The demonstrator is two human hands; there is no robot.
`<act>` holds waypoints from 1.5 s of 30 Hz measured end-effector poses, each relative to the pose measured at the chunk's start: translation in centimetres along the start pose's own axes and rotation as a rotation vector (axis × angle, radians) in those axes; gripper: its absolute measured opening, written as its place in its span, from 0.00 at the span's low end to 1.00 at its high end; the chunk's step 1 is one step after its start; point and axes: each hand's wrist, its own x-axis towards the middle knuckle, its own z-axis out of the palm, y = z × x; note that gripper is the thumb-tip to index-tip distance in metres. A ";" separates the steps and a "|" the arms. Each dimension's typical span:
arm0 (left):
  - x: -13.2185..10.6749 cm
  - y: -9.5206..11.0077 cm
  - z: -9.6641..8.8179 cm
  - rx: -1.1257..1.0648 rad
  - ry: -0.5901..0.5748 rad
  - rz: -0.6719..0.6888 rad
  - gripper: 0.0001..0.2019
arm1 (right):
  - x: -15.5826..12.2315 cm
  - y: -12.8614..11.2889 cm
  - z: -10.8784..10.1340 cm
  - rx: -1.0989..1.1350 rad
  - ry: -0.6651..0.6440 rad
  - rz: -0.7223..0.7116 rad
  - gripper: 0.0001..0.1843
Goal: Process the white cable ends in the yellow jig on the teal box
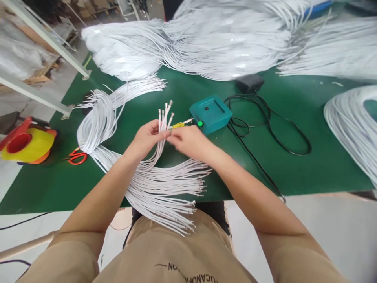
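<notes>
A small bunch of white cables (161,147) with metal-tipped ends stands up through the closed fingers of my left hand (149,137). My right hand (190,141) is pinched at the same height, its fingertips close to the left thumb. Between the two hands a white cable with a yellow band (177,125) points toward a teal box (211,114). A green light glows on the near corner of this box, beside the cable's tip. My right fingers appear to grip this banded cable; its lower part is hidden behind them. Loose cable ends (176,184) fan out below my hands.
Tied cables (97,122) loop at the left, near orange-handled scissors (77,156) and yellow and red tape rolls (29,143). Large cable bundles (224,43) line the back. A black cord (271,118) runs right of the box to a black adapter (249,83). Coiled cables (350,118) lie far right.
</notes>
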 end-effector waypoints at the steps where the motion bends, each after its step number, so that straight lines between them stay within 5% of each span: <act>1: 0.1 0.0 0.1 -0.027 -0.025 -0.002 0.19 | 0.9 0.5 -0.8 0.153 0.099 0.071 0.11; 6: 0.8 0.4 0.3 -0.057 -0.035 -0.035 0.15 | 4.2 2.2 -1.5 0.800 0.223 0.131 0.10; 14: 2.0 -1.2 0.3 -0.235 0.064 -0.022 0.16 | 4.5 2.7 1.0 1.041 0.212 0.190 0.12; 22: 1.2 -1.2 0.6 -0.095 0.088 -0.005 0.16 | 4.1 3.2 2.2 1.346 0.133 0.317 0.12; 28: 1.1 -1.5 0.8 -0.111 0.068 0.015 0.15 | 4.2 2.7 2.1 1.260 0.144 0.350 0.07; 40: 0.9 -1.4 1.1 -0.077 0.086 0.048 0.13 | 3.9 3.2 1.7 1.403 -0.060 0.295 0.21; 45: 1.1 -1.7 0.7 -0.130 0.104 0.062 0.13 | 3.7 2.8 1.8 1.263 0.113 0.284 0.17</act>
